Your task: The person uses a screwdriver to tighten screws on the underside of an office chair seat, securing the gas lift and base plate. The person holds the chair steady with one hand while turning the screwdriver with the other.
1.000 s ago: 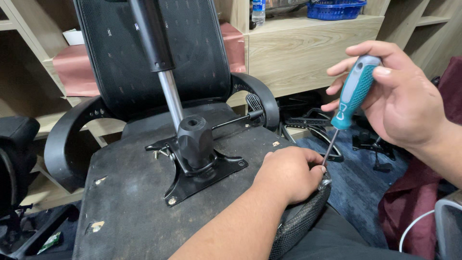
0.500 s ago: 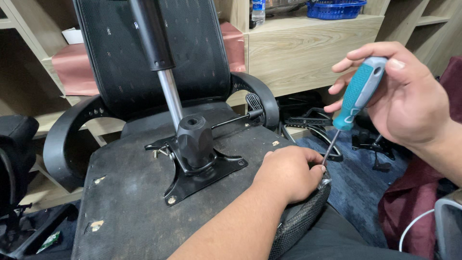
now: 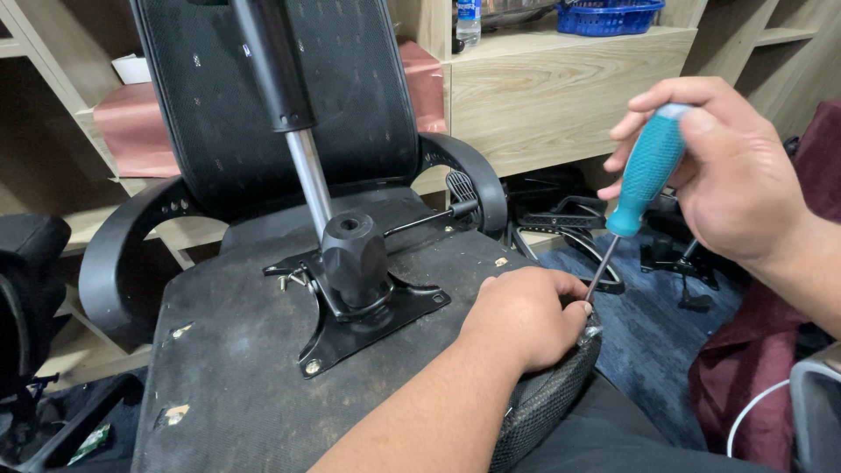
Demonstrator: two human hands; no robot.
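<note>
Teal plastic handle, ribbed, on a screwdriver with a slim steel shaft; held by the right hand at upper right, fingers curled and pressed around the handle, thumb laid over its top end. Shaft slopes down and left; its tip meets the seat edge right beside the left hand, and the exact contact point is hidden behind the fingers.

Left hand: resting on the right-hand edge of the seat underside, fingers bent and bunched together near the shaft tip. Whether they pinch a screw or the shaft cannot be told.

Seat underside: black, dusty board of an overturned office chair, scuffed, with small pale patches. Mesh-covered rim curves below the left hand.

Mounting plate: black metal, bolted at the board's centre, carrying a black hub with a chrome gas cylinder rising tilted from it.

Armrests: black curved loops, one at each side.

Backrest: black mesh, behind the cylinder.

Background: wooden shelving, blue basket on top, clear bottle beside it.
</note>
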